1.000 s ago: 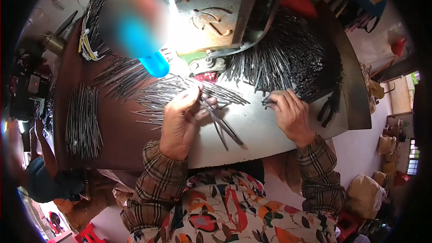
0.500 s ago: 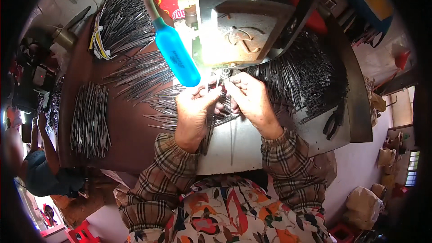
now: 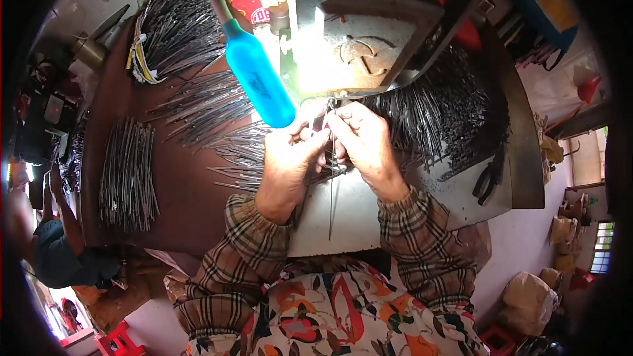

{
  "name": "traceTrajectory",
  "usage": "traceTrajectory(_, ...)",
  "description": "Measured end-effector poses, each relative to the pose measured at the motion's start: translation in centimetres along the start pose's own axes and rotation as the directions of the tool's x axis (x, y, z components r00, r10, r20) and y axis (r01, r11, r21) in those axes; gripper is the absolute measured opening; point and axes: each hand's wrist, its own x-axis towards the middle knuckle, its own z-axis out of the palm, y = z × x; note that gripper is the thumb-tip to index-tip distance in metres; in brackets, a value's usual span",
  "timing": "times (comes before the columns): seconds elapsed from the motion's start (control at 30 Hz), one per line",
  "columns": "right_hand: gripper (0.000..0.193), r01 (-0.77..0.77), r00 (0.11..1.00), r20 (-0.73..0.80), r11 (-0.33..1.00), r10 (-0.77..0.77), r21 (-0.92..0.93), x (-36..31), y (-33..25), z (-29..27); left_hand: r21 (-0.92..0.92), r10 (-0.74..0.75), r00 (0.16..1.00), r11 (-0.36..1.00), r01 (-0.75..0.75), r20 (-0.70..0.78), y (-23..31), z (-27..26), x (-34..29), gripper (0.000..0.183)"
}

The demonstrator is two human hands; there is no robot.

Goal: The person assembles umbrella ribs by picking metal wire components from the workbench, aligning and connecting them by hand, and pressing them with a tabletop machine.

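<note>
My left hand [image 3: 287,165] and my right hand [image 3: 370,148] are close together just below the head of a green-and-dark machine [image 3: 359,59]. Between them hangs a thin metal rod [image 3: 331,204], its upper end at a small metal part under the machine head. My right thumb and fingers are pinched around the rod near its top. The left fingers are closed too, with dark thin rods showing below that palm; glare and the hand hide how many. A blue lamp [image 3: 260,82] shines beside the left fingertips.
Loose rods [image 3: 247,158] lie left of my hands, with a neat bundle [image 3: 128,175] farther left. Large heaps stand at the back left [image 3: 181,29] and right [image 3: 442,105]. Black-handled pliers [image 3: 489,178] rest at the right edge. Another person's arm [image 3: 62,204] shows far left.
The rod between my hands has shifted slightly left and stands out more clearly. My left hand has moved a little to the right; both hands stay closed under the machine head.
</note>
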Motion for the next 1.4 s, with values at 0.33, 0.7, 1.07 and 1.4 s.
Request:
traceTrajectory(0.33,0.01,-0.001,1.0,0.014,1.0,0.001,0.027,0.3,-0.3,-0.3,0.077,0.056,0.997,0.996,-0.051,-0.061,-0.2,0.7,0.6,0.041)
traceTrajectory(0.7,0.013,-0.101,0.99,-0.077,0.969,0.121,0.226,0.3,-0.6,1.0,-0.023,0.113,0.988,0.993,-0.116,-0.101,-0.5,1.4,1.1,0.035)
traceTrajectory(1.07,0.013,-0.213,0.974,0.004,0.918,0.225,0.333,0.0,-2.5,1.5,-0.029,-0.061,0.998,0.998,0.06,-0.013,0.9,0.2,-1.4,0.029)
traceTrajectory(1.4,0.012,-0.087,0.985,-0.133,0.978,0.113,0.19,0.6,-0.6,1.3,0.11,-0.168,0.983,0.978,0.175,-0.075,1.0,0.0,-5.2,0.036)
